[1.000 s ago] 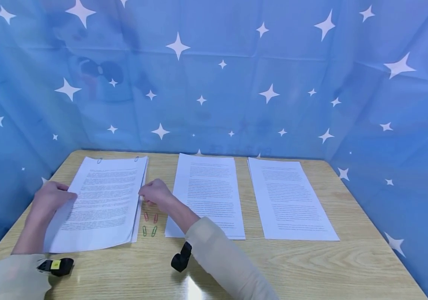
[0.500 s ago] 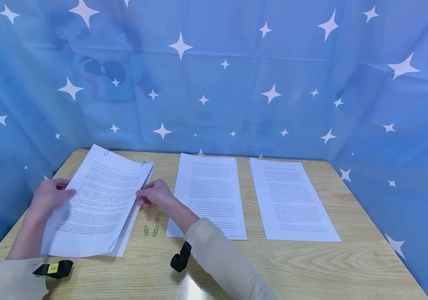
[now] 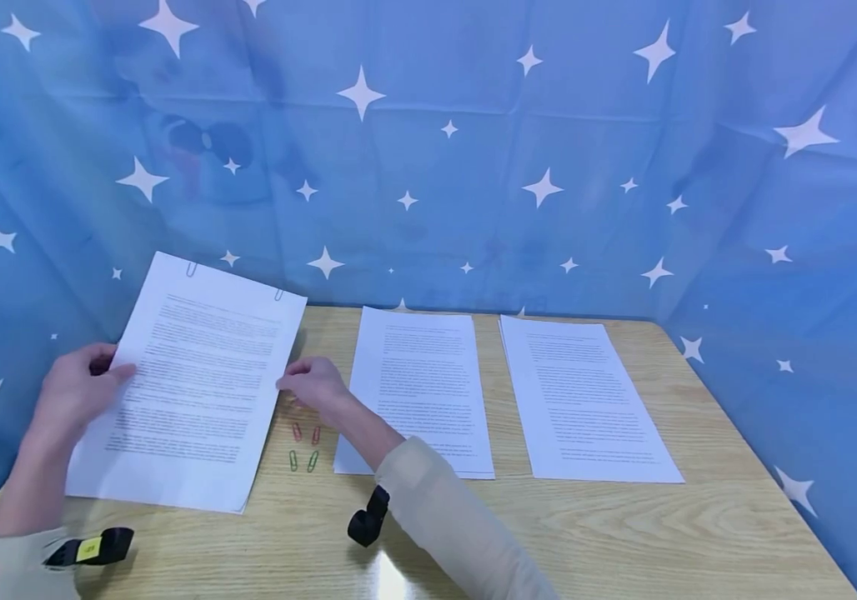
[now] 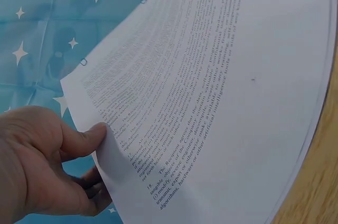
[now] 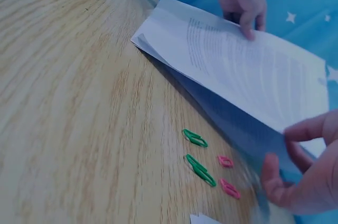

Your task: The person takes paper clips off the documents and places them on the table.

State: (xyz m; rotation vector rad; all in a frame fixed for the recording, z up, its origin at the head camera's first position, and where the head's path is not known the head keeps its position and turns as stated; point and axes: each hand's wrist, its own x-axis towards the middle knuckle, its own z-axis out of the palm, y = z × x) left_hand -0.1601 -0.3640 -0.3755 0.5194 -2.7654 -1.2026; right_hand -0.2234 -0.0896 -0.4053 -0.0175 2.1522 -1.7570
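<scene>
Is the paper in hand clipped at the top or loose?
Clipped: two paper clips sit on the top edge of the held paper, one toward each corner.

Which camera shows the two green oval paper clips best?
The right wrist view: the green clips look largest there, unobstructed on the pale wooden table. The head view shows both, but tiny; the left wrist shows neither.

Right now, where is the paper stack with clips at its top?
In the head view, the clipped stack is at the left, between the left hand and right hand, left of the middle pages.
</scene>
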